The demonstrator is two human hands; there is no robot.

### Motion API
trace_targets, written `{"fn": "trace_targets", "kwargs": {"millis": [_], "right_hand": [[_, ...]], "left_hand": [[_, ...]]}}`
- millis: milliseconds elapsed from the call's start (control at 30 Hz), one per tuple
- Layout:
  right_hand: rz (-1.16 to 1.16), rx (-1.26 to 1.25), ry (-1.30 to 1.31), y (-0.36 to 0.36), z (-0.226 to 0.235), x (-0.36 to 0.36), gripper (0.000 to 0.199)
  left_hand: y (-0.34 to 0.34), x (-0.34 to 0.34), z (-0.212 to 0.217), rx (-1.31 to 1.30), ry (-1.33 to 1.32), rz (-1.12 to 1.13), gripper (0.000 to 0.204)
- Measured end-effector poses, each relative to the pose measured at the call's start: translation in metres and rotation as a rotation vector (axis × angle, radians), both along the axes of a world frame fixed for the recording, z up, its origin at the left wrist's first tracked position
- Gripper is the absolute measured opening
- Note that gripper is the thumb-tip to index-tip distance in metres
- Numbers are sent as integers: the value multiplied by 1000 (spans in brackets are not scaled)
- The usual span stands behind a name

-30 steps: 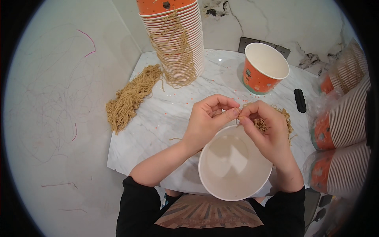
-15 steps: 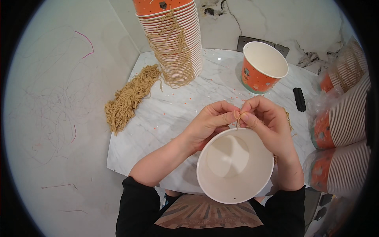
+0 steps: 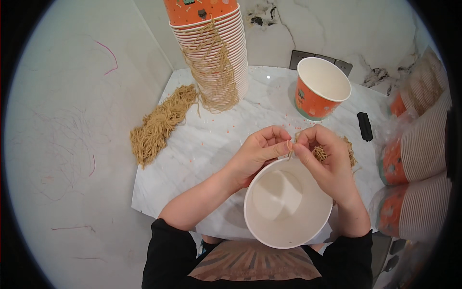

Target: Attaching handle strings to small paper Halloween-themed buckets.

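A white paper cup (image 3: 287,204) sits in front of my chest with its mouth facing up. Just above its far rim, my left hand (image 3: 257,151) and my right hand (image 3: 323,159) meet fingertip to fingertip, pinching a thin tan string (image 3: 290,150) between them. Under my right hand lies a small tangle of the same tan string (image 3: 332,153) on the white marble table (image 3: 202,159).
A tall stack of orange paper cups (image 3: 211,43) draped with string stands at the back. A bundle of tan string (image 3: 161,123) lies at the left. One orange cup (image 3: 320,86) stands upright at back right, a black object (image 3: 365,126) beside it. Bagged cup stacks (image 3: 418,159) lie at right.
Both hands stayed pinched together over the cup's far rim. The cup shifted slightly toward me and the view moved a little; nothing else moved.
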State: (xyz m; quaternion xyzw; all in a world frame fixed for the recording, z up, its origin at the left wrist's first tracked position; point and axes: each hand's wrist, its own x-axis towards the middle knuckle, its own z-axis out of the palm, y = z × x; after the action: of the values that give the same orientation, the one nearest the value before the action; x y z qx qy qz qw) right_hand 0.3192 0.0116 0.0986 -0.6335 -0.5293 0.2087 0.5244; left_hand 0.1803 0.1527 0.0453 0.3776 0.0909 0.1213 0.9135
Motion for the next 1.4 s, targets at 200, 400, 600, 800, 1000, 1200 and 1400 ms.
{"fn": "trace_targets", "kwargs": {"millis": [200, 400, 600, 800, 1000, 1200, 1400], "right_hand": [[-6, 55, -225, 1, 2, -2, 10], [-3, 120, -387, 3, 3, -6, 14], [-23, 92, -342, 6, -3, 2, 12], [48, 1, -93, 10, -10, 10, 8], [115, -40, 75, 11, -11, 10, 9], [176, -17, -117, 7, -3, -1, 8], [225, -24, -321, 5, 6, -7, 8]], "left_hand": [[-1, -1, 1, -14, 19, 24, 18], [-6, 0, 1, 46, -13, 215, 17], [-10, 0, 0, 78, -5, 234, 15], [-13, -4, 7, 60, 58, 244, 14], [-2, -28, 0, 524, 92, 274, 12], [-10, -43, -4, 838, 58, 375, 12], [-19, -48, -14, 751, 95, 366, 10]]}}
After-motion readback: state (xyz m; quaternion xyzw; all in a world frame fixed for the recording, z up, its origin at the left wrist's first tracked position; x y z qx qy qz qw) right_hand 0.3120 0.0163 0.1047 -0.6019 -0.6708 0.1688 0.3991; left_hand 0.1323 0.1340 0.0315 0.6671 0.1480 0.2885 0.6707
